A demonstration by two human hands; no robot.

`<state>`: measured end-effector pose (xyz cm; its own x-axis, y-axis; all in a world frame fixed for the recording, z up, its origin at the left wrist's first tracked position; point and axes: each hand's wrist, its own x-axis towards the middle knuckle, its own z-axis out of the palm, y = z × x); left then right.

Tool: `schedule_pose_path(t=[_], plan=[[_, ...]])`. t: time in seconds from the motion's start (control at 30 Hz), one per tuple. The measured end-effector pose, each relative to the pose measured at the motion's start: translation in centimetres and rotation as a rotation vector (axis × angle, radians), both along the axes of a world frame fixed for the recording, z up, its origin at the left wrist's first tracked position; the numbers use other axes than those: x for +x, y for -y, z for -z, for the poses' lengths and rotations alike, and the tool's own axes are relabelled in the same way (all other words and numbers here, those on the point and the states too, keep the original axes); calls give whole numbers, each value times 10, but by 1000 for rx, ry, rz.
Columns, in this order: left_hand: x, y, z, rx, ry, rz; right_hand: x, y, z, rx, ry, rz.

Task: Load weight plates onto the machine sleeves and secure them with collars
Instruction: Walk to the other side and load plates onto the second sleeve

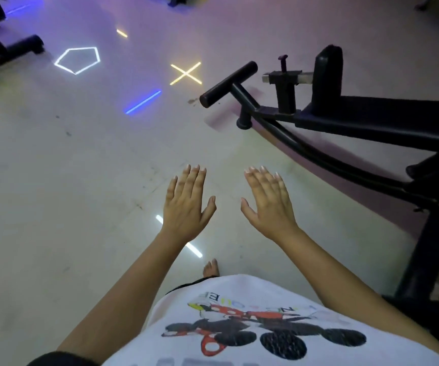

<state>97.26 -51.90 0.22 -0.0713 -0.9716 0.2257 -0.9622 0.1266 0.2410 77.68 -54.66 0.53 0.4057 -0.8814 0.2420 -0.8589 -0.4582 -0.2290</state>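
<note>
Left hand [186, 207] and right hand [269, 207] released, fingers straight, grasping nothing, side by side above floor [67, 167]. Black machine [371, 122] at right, apart from both hands.

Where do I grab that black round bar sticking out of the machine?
Probably wrap your right hand over the black round bar from above, on the half nearest you. It is a smooth cylinder lying roughly level, and its stem joins mid-length on the side toward the machine.
</note>
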Motion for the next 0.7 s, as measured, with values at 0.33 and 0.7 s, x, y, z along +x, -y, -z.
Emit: schedule_pose_path(t=[0.33, 0.7], plan=[[34, 194, 14, 103, -44, -23, 36, 207, 14, 69, -23, -17], [96, 460, -1, 80, -56, -172, 106, 502, 9, 70, 18, -91]])
